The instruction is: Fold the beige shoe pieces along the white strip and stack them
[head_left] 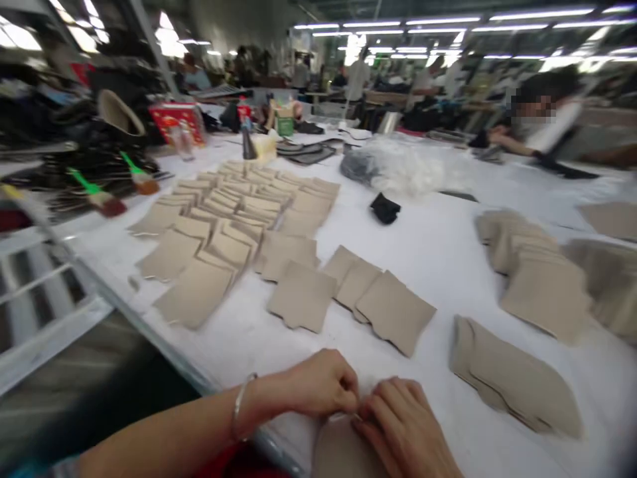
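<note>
At the table's near edge, a beige cut piece (341,453), apparently fabric or leather, lies under my hands. My left hand (323,385), with a silver bangle on its wrist, is closed and pinches the piece's far edge. Right beside it, my right hand (405,428) has its fingers bent together over the same edge, thumb against the piece. The fingertips meet, so the exact grip is partly hidden. Just beyond lie overlapping beige squarish pieces (395,312) and a single squarish piece (302,295). To the right rests a small stack of longer rounded pieces (517,375).
Rows of overlapping beige pieces (239,206) cover the table's left part. More stacks (545,292) stand at right. A black scrap (385,208), clear plastic bag (403,166), dark bottle (247,139) and green-handled brushes (97,192) lie farther off. A person (547,119) works at far right.
</note>
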`<state>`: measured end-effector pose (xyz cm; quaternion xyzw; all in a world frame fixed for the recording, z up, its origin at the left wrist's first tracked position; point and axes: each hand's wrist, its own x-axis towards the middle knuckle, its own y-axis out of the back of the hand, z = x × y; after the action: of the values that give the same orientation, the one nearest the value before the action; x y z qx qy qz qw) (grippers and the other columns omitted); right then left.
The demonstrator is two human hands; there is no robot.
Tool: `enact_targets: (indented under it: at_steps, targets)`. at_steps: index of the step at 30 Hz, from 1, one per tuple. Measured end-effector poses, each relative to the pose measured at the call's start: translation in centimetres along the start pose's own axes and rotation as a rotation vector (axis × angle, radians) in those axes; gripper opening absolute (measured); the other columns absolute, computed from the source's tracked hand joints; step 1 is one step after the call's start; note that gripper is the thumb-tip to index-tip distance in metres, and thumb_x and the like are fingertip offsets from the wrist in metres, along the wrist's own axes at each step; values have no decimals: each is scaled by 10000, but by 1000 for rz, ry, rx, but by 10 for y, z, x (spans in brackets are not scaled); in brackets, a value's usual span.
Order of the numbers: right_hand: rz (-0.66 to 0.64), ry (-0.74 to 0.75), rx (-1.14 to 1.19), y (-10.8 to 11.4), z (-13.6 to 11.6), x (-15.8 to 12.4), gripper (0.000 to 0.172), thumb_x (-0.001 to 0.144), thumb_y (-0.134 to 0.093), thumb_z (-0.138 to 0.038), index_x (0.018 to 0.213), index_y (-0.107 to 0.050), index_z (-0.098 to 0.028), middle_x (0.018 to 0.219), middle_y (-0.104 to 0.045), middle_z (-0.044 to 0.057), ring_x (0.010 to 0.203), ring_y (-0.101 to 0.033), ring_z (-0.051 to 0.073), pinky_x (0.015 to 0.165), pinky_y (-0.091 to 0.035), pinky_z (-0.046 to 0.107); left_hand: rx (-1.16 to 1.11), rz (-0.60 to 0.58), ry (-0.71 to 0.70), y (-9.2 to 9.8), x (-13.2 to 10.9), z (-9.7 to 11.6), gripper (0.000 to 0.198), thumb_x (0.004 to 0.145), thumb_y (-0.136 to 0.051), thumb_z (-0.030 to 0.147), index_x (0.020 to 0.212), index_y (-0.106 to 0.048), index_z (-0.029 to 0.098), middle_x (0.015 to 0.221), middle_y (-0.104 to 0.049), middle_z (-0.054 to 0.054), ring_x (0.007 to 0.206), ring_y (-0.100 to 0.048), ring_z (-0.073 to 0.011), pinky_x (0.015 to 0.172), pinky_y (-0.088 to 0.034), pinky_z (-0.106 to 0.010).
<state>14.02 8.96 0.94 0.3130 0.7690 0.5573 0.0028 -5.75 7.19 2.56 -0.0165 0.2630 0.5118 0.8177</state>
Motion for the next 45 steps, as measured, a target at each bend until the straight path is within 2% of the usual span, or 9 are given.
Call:
enact_targets:
  at_steps: [10, 15, 18, 24, 27, 31, 34, 38, 45]
  targets:
    - [-98, -203, 165, 11, -10, 12, 206, 784, -676, -55, 771, -533, -203, 827, -581, -1, 801, -494, 188, 712, -323, 321, 173, -11, -67, 1, 3, 11, 168, 622, -496, 161, 601, -661, 139, 485, -355, 64, 540, -351, -99, 470, -226, -201]
    - [-95, -147, 42, 19, -15, 12, 189, 777, -682, -120, 740, -518, -204, 804, -576, 9, 779, -483, 197, 711, -337, 335, 347, 27, -111, 7, 6, 30, 150, 625, -494, 143, 549, -623, 152, 467, -441, 38, 524, -340, -112, 495, -201, -241]
    - [8, -33, -53, 24, -23, 6, 178, 804, -650, -185, 713, -500, -214, 716, -546, 0, 710, -461, 190, 724, -361, 344, 408, 59, -116, 15, 8, 38, 159, 603, -473, 105, 516, -600, 147, 459, -461, 24, 517, -341, -115, 512, -201, -253]
    - [86, 12, -90, 23, -26, -6, 174, 882, -551, -217, 724, -480, -237, 690, -535, -10, 673, -481, 178, 881, -419, 384, 335, -24, -107, 16, 13, 34, 150, 599, -513, 109, 571, -653, 155, 485, -483, 41, 553, -452, -116, 509, -274, -204]
    - [123, -62, -12, 18, -20, -6, 159, 886, -502, -155, 761, -446, -236, 823, -584, 8, 789, -544, 187, 935, -417, 416, 269, -51, -105, 12, 15, 25, 147, 650, -519, 115, 580, -644, 149, 495, -444, 53, 569, -436, -108, 515, -282, -194]
    - [-4, -159, 104, 15, -13, -4, 195, 864, -457, -40, 820, -425, -226, 887, -600, 14, 852, -564, 181, 1002, -388, 443, 155, -98, -106, 11, 6, 18, 293, 867, -434, 262, 730, -662, 138, 564, -447, 54, 583, -448, -103, 538, -336, -184]
    - [-44, -210, 134, 14, -11, -5, 198, 857, -454, -18, 830, -438, -213, 911, -603, 38, 859, -551, 203, 906, -450, 443, 112, -53, -100, 11, -8, 15, 322, 922, -419, 333, 895, -680, 146, 690, -560, 33, 673, -514, -117, 620, -382, -194]
    - [-137, -322, 183, 14, -12, -6, 160, 856, -531, -52, 835, -473, -200, 892, -591, 37, 812, -530, 210, 708, -475, 355, 229, 1, -45, 5, -19, 10, 108, 771, -622, 207, 843, -698, 179, 739, -641, 28, 704, -550, -134, 619, -359, -205]
    - [-199, -324, 146, 18, -13, -4, 159, 863, -550, -54, 839, -485, -197, 877, -590, 27, 814, -521, 204, 742, -442, 339, 438, 35, -127, -6, -18, 8, 187, 862, -519, 161, 780, -686, 174, 790, -680, -10, 772, -604, -149, 689, -372, -218]
